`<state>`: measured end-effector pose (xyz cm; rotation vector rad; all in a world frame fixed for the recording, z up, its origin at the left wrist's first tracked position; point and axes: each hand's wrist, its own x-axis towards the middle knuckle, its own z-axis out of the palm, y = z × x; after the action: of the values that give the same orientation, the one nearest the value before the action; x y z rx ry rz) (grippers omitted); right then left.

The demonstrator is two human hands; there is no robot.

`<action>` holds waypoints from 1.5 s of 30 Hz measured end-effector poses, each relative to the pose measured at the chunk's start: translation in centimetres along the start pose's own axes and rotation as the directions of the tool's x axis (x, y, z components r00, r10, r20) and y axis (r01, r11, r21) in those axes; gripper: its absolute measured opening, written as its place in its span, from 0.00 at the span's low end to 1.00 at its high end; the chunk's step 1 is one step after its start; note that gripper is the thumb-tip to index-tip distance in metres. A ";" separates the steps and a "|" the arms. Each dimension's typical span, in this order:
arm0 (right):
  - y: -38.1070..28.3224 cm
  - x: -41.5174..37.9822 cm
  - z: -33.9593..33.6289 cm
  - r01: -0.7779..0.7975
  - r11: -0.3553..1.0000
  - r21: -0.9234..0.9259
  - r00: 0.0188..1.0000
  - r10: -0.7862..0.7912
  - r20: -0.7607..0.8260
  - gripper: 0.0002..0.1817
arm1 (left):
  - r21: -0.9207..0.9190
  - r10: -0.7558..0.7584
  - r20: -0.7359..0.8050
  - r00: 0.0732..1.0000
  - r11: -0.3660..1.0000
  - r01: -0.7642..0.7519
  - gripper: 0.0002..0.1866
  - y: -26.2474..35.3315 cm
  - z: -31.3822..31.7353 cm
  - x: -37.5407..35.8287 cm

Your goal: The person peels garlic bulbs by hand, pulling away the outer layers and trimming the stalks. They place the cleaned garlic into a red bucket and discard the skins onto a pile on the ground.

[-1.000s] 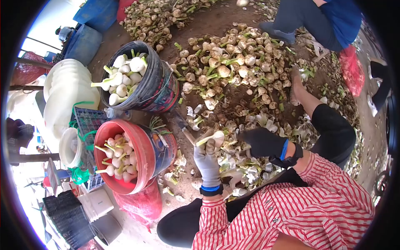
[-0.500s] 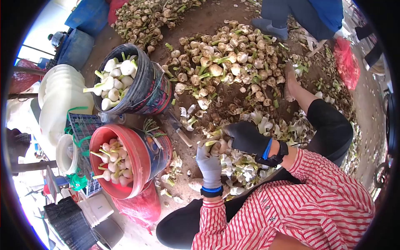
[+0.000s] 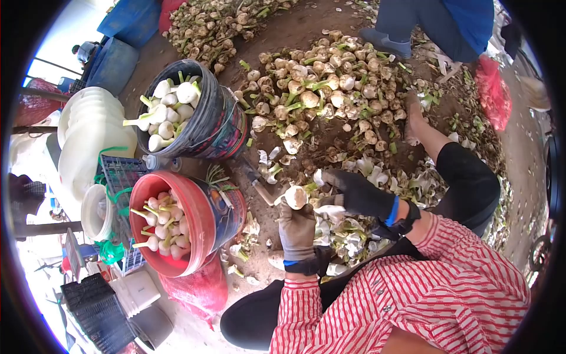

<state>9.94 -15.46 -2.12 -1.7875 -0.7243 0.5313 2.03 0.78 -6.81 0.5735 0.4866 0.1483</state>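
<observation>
My left hand, in a grey glove, is closed around a garlic bulb, its pale round face up and a short green stem pointing right. Just to the right, my right hand, in a black glove, pinches a strip of white garlic skin; its fingertips are partly hidden. Loose peels lie on the ground beneath both hands. Beyond them spreads a heap of unpeeled garlic bulbs. A wooden-handled tool lies left of the held bulb.
At left stand a black bucket and a red bucket, both holding cleaned garlic with stems. A pink mesh sack lies behind the red one. Another person's leg is at the top. A second garlic heap lies farther back.
The bulb has turned and now shows a whiter face in my left hand. My right hand has drawn slightly right, away from it, with white skin at its fingers.
</observation>
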 end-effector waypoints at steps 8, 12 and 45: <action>1.4 1.2 3.7 -0.168 0.816 0.553 0.966 0.248 -0.072 0.21 | 0.311 0.225 -0.265 0.938 0.941 -0.138 0.11 0.8 3.3 -0.8; 1.9 2.2 2.2 -0.242 0.726 0.644 0.965 0.246 0.086 0.16 | 0.291 0.127 -0.109 0.986 0.952 -0.090 0.12 1.6 4.1 -0.9; 25.8 1.2 -9.0 -0.429 0.400 -0.810 0.896 0.299 -0.327 0.25 | -0.193 0.274 0.075 0.959 0.947 -0.256 0.26 12.7 4.1 -0.7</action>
<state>22.41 -26.64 -23.78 -2.9948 -0.5118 0.3138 3.37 9.14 3.50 0.4622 0.2918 0.4150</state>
